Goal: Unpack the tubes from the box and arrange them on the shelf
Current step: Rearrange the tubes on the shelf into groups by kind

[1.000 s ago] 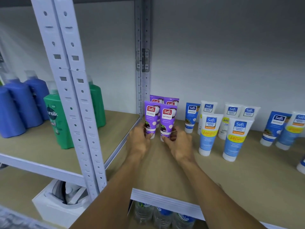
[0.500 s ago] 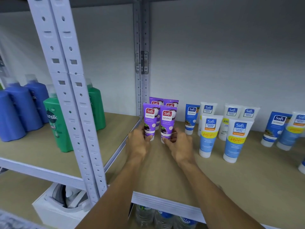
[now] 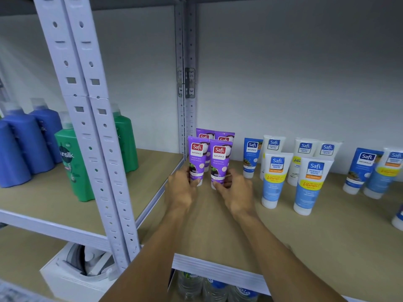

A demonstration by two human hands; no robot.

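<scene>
Change: barely any; both hands stay at the bases of the two front purple tubes, which stand where they stood a second ago.
Left hand (image 3: 182, 188): fingers curled round the foot of the left front tube (image 3: 197, 158).
Right hand (image 3: 234, 190): pinches the foot of the right front tube (image 3: 219, 162).
Axis: both tubes upright, cap down, crimped end up, labels facing the camera.
Place: on the shelf (image 3: 218, 225) by the corner post (image 3: 187, 105), just before the back pair (image 3: 205, 134).
Right of them: blue-and-white tubes (image 3: 274, 179).

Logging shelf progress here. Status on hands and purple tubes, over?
Left hand grips front-left purple tube. Right hand grips front-right purple tube. Both upright on shelf; nothing blocking.
</scene>
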